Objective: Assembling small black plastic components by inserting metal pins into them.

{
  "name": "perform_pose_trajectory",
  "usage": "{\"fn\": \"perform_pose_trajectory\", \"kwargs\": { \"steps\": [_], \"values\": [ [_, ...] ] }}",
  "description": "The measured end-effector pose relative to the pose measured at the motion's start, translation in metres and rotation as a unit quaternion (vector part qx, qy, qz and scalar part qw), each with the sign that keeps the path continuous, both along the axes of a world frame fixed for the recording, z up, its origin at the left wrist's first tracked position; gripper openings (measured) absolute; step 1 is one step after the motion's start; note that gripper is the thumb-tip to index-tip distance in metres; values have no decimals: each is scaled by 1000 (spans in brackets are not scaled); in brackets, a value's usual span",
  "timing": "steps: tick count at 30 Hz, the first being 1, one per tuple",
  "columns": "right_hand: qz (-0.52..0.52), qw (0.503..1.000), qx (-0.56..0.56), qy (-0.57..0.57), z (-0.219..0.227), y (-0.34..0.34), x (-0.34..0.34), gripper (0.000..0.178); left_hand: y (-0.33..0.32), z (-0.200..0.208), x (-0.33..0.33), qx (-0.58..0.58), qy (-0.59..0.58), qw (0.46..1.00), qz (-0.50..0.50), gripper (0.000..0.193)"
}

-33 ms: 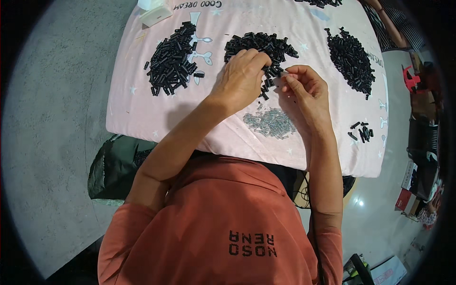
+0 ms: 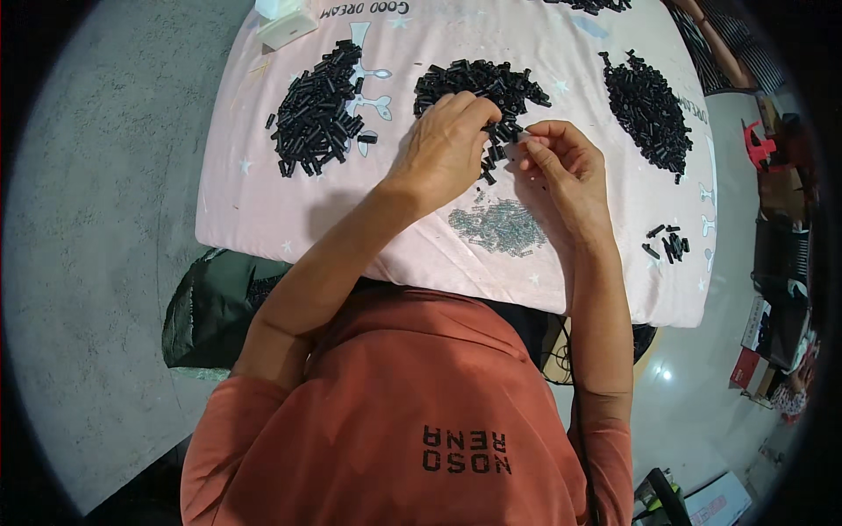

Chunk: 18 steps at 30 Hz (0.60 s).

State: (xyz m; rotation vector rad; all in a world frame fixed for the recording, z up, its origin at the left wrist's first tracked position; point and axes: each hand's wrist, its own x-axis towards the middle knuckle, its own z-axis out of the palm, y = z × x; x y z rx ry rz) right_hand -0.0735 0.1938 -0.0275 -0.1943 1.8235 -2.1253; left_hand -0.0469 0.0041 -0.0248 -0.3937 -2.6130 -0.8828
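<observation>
My left hand rests against the near side of a heap of small black tubular parts, its fingers bent inward and the tips partly hidden. Facing it, my right hand has thumb and forefinger brought together beside the heap's right edge; whatever sits in that pinch is too small to make out. A few black parts trail down between the two hands. Closer to me, a flat patch of tiny shiny metal pieces, possibly springs, lies on the pink cloth.
Longer black tubes form a heap on the left. Another dark heap lies to the right, with a small scatter of black pieces nearer. A tissue box stands far left. Someone's arm shows at far right. A green bag hangs below the left edge.
</observation>
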Motion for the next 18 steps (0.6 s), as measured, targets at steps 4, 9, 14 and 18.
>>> {"fn": "perform_pose_trajectory", "kwargs": {
  "steps": [4, 9, 14, 18],
  "values": [
    [15, 1000, -2, -13, 1, 1, 2, 13, 4, 3, 11, 70, -20, 997, -10, 29],
    [57, 998, -30, -13, -5, 1, 2, 10, 7, 9, 19, 104, -30, 994, -31, 32],
    [73, 995, -61, -42, -3, 3, 4, 11, 12, 9, 22, 106, -5, 993, -50, 29],
    [65, 992, -83, -69, -3, 2, 5, 10, 15, 8, 22, 107, 12, 992, -66, 28]
  ]
}}
